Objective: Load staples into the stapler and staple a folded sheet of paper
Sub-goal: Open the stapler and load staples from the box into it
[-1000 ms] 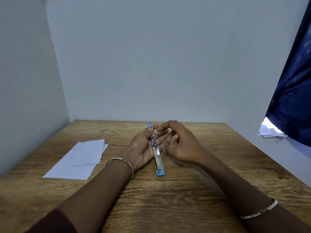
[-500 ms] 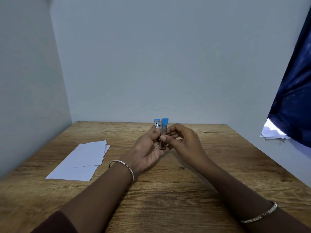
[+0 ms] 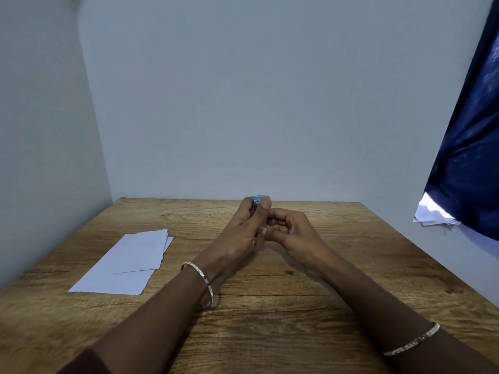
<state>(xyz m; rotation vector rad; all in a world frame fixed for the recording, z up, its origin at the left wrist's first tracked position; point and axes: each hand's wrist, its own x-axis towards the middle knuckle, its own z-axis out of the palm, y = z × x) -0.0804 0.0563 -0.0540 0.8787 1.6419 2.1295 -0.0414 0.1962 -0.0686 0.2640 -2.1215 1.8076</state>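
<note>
So our left hand (image 3: 237,230) has its grip wrapped tight around the stapler (image 3: 256,202), thumb and fingers squeezed in at the top so only a little blue-and-metal tip pokes out above them. Most of the body is buried in the fist, so we can't tell if the tray is fully shut or whether the staples are seated. From what peeks out, the long axis seems to run roughly 12 to 6, standing up and leaning a bit away from us.

Our right hand (image 3: 291,230) sits just beside it at about 3 o'clock, fingers curled loosely inward, fingertips touching or nearly touching the left hand's knuckles. It doesn't look like it's holding anything, though the curl hides the palm.

The folded paper (image 3: 127,261) is the thing that matters next: it lies flat on the counter (image 3: 297,306) off at roughly 9 o'clock from the grip, well apart from both hands, its long edges running about 1 to 7. A second sheet seems to peek out underneath it. The left hand is nearer, but it's busy, so we'd guess the right hand has to cross over, or the stapler swaps hands first.
</note>
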